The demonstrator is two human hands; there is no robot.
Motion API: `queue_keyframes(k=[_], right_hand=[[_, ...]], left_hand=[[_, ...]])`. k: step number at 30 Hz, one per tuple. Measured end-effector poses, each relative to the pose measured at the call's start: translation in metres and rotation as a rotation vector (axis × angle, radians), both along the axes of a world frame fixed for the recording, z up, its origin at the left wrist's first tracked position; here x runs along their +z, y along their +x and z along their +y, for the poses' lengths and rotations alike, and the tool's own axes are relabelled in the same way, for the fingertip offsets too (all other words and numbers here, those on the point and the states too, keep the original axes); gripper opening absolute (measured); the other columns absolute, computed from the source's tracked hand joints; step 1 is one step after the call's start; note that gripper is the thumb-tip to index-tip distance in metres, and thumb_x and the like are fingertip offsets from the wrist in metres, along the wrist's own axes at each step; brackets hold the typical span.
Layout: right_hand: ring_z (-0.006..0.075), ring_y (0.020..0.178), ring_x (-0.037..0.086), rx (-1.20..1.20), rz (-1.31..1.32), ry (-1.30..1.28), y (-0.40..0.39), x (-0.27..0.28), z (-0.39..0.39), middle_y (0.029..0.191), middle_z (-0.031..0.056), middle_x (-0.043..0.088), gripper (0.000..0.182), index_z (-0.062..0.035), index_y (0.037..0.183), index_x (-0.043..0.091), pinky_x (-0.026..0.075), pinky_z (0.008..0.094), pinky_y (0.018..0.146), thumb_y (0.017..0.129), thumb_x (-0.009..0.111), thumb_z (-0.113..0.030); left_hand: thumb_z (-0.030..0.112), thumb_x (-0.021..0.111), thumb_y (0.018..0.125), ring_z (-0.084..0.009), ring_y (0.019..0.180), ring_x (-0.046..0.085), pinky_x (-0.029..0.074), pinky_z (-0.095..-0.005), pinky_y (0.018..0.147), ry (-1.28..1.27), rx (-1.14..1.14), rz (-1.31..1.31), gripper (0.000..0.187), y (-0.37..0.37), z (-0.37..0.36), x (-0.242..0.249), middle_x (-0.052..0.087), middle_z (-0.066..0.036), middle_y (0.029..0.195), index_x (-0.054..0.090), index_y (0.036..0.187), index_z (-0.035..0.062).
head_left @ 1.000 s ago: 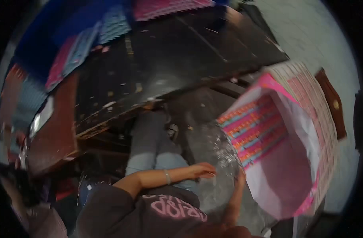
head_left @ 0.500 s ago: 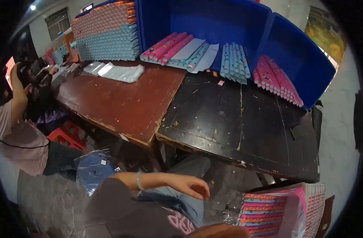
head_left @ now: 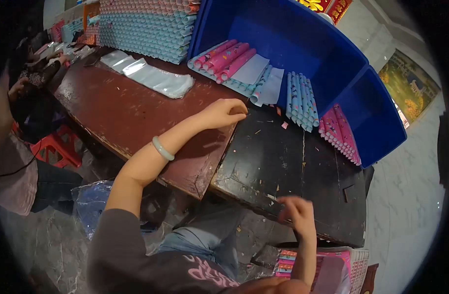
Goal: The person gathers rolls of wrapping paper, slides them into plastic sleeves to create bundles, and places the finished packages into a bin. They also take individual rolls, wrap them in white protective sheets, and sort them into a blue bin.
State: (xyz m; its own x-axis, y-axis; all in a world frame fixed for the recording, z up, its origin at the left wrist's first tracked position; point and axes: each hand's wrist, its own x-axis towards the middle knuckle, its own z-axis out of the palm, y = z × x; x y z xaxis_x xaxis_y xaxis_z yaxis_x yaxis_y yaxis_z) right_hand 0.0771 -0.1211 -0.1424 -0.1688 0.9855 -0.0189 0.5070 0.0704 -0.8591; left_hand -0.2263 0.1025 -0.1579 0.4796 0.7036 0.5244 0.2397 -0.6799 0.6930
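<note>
My left hand (head_left: 225,113), with a pale bracelet (head_left: 163,149) on the wrist, is over the seam between the red-brown table (head_left: 111,105) and the black table (head_left: 263,161). Its fingers are curved and apart from the thumb, holding nothing. Nearest to it are pink patterned rolls (head_left: 236,63) and white sheets (head_left: 271,86) on light-blue patterned paper. My right hand (head_left: 299,213) is over the black table's front edge, slightly blurred, fingers loosely bent and apart, with nothing visible in them. Light-blue rolls (head_left: 301,100) stand beyond.
Blue bins (head_left: 303,39) line the back, with more pink rolls (head_left: 339,132) at right. Clear plastic bags (head_left: 158,78) lie near stacked rolls (head_left: 146,36). A basket (head_left: 358,267) of rolls is below right. Another person (head_left: 18,176) is at left, near a red stool (head_left: 62,147).
My left hand has risen from my lap and moved forward over the tables. My right hand has come into view at the black table's front edge. The camera view has turned and tilted.
</note>
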Motion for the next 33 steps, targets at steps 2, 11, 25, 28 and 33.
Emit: queue_keyframes(k=[2, 11, 25, 28, 33], right_hand=[[0.0076, 0.058, 0.058, 0.041, 0.049, 0.156, -0.036, 0.01, 0.086, 0.066, 0.0041, 0.064, 0.029, -0.0019, 0.112, 0.064, 0.046, 0.0247, 0.055, 0.099, 0.048, -0.023], [0.0427, 0.097, 0.057, -0.313, -0.693, 0.761, -0.082, -0.07, 0.36, 0.111, 0.0249, 0.056, 0.051, 0.0, 0.123, 0.045, 0.049, 0.0484, 0.08, 0.077, 0.062, -0.015], [0.0284, 0.093, 0.064, -0.276, -1.21, 0.53, -0.11, -0.042, 0.388, 0.101, 0.011, 0.069, 0.052, -0.0104, 0.133, 0.047, 0.046, 0.0446, 0.078, 0.084, 0.054, -0.026], [0.0283, 0.083, 0.068, -0.265, -1.211, 0.484, -0.099, -0.048, 0.406, 0.092, 0.0137, 0.07, 0.045, -0.0066, 0.127, 0.05, 0.049, 0.0442, 0.071, 0.084, 0.049, -0.019], [0.0336, 0.07, 0.067, -0.234, -1.056, 0.744, -0.084, -0.072, 0.387, 0.078, 0.0168, 0.067, 0.053, -0.0037, 0.131, 0.046, 0.052, 0.043, 0.059, 0.079, 0.055, -0.015]], left_hand=[[0.013, 0.064, 0.085, -0.0176, 0.09, 0.064, 0.049, -0.0303, 0.081, -0.074, 0.095, -0.117, 0.019, -0.009, 0.017, -0.019, 0.067, -0.009, 0.094, 0.064, 0.101, 0.001], [0.018, 0.061, 0.083, -0.0285, 0.091, 0.064, 0.05, -0.037, 0.079, 0.032, 0.238, -0.083, 0.022, -0.017, 0.018, -0.045, 0.066, -0.014, 0.096, 0.064, 0.1, 0.0036], [0.015, 0.062, 0.085, -0.0283, 0.097, 0.063, 0.048, -0.0359, 0.084, 0.022, 0.189, -0.123, 0.022, -0.007, 0.001, -0.028, 0.065, -0.014, 0.101, 0.064, 0.103, 0.0023], [0.015, 0.061, 0.085, -0.0276, 0.095, 0.063, 0.048, -0.0351, 0.082, 0.031, 0.191, -0.098, 0.022, -0.006, 0.004, -0.031, 0.065, -0.014, 0.1, 0.063, 0.103, 0.0017], [0.016, 0.061, 0.086, -0.027, 0.094, 0.064, 0.049, -0.0357, 0.078, 0.036, 0.184, -0.043, 0.022, -0.01, 0.004, -0.035, 0.065, -0.013, 0.1, 0.063, 0.104, 0.0019]])
